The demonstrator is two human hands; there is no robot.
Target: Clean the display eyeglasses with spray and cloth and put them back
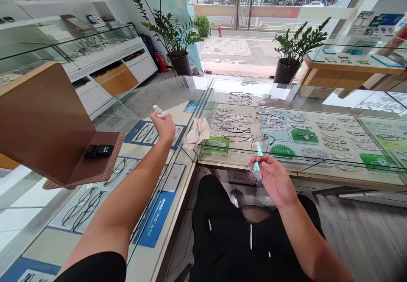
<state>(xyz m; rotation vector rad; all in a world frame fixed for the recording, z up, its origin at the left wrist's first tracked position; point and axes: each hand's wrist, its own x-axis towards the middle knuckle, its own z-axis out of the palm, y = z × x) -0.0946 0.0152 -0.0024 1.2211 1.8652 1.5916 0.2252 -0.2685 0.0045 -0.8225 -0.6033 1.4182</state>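
Left hand (163, 125): closed round a white bottle (159, 112), its base hidden from me by fingers. Right hand (276, 179): pinching glasses (255, 174) at the counter's (178, 214) near edge, thin rims hard for me to trace. Cloth (197, 133): on the counter, between hands. Brown stand (47, 121): cut off at left, bearing a black item (99, 150), unidentifiable.

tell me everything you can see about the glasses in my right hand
The eyeglasses have thin, dark, rounded rims and see-through lenses. They are turned on end, one lens above the other, raised near the glass display case. The right hand grips them mid-frame. Teal patches show at both lenses; what they are is unclear.
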